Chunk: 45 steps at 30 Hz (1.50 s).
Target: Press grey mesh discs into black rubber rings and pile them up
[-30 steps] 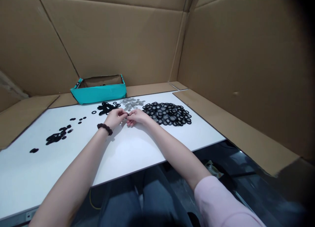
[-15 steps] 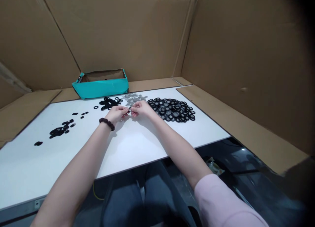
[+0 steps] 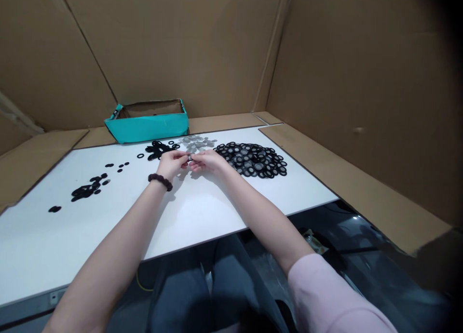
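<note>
Between the fingertips of both hands is a small grey disc with a dark rim [image 3: 190, 157], partly covered by the fingers. My left hand [image 3: 173, 163], with a dark band at the wrist, pinches it from the left. My right hand [image 3: 208, 161] pinches it from the right. Just behind the hands lie a pile of black rings [image 3: 156, 150] and a scatter of loose grey discs [image 3: 197, 143]. To the right of my right hand is a large heap of black rings with grey centres [image 3: 255, 160].
A turquoise open box [image 3: 148, 128] stands at the back of the white table [image 3: 195, 217]. Small black discs [image 3: 87, 191] lie scattered at the left. Tall cardboard walls [image 3: 188, 48] enclose the back and right side.
Both hands stay together around the small disc, with slight shifts of the fingers and left wrist. The piles look the same; the view has moved a little.
</note>
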### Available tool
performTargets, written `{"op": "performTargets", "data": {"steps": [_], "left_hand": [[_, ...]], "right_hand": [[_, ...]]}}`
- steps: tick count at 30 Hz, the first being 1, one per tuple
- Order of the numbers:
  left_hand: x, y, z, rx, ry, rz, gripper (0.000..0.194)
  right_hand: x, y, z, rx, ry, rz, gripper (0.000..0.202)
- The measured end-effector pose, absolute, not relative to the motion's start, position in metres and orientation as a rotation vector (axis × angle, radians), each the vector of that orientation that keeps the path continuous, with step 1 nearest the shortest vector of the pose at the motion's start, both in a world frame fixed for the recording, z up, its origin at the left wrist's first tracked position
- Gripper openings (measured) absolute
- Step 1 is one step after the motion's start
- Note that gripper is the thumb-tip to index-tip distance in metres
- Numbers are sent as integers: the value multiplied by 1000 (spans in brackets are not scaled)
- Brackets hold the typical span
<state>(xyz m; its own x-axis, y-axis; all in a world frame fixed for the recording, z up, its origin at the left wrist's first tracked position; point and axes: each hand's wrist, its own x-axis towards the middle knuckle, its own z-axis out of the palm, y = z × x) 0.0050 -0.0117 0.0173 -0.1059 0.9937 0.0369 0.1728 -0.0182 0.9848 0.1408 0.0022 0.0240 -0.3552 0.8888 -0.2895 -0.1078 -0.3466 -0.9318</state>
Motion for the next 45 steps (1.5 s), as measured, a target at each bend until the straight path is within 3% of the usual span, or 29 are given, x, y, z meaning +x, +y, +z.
{"op": "performTargets", "data": {"steps": [7,24,34,45], "left_hand": [[0,-14,22,1523,1480,1009,19],[-1,-13,20,1149,1381,1050,18],[3,-6,11,1423,1448,1270,15],[-3,-11,21,1376,1428,1098,20]], "right_hand": [[144,8,15,-1204,-1417,1768,23],[127,8,6,-1191,-1377,1370,26],[134,-3,24,-1112,-1144,1823,26],[142,7,13,-1197,-1404,1646,21]]}}
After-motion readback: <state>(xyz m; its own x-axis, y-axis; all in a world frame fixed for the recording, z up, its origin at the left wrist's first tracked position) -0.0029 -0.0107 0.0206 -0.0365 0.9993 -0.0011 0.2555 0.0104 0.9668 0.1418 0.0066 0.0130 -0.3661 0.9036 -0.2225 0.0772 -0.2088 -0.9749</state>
